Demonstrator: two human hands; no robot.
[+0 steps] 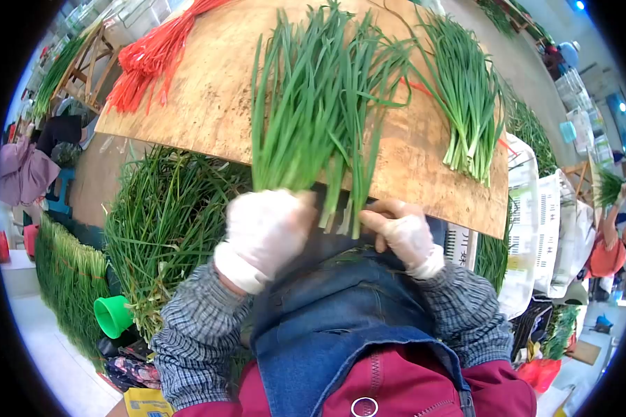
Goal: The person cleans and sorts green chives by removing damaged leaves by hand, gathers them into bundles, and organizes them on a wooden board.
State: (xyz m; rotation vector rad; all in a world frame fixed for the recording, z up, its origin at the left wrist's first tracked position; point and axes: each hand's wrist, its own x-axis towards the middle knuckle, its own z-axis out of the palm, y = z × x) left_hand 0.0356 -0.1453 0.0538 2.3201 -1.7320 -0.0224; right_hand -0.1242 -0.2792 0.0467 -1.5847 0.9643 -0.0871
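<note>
My left hand (pixel 268 226), in a white glove and blurred by motion, is wrapped round the lower ends of a bunch of long green stalks (pixel 302 104) at the near edge of the wooden board. The leaves spread away across the board. A few looser stalks (pixel 362 132) lie just right of that bunch, their pale ends past the edge. Beside these ends is my right hand (pixel 400 229), also gloved, thumb and fingers drawn together; whether it pinches anything is too small to tell. Another bunch of stalks (pixel 469 104) lies on the board's right side.
The wooden board (pixel 209 104) holds a pile of red ties (pixel 156 52) at its far left. Heaped greens (pixel 174 215) stand below left, near a green cup (pixel 113 316). White crates (pixel 525 222) stand at the right. Other people (pixel 608 243) are at both sides.
</note>
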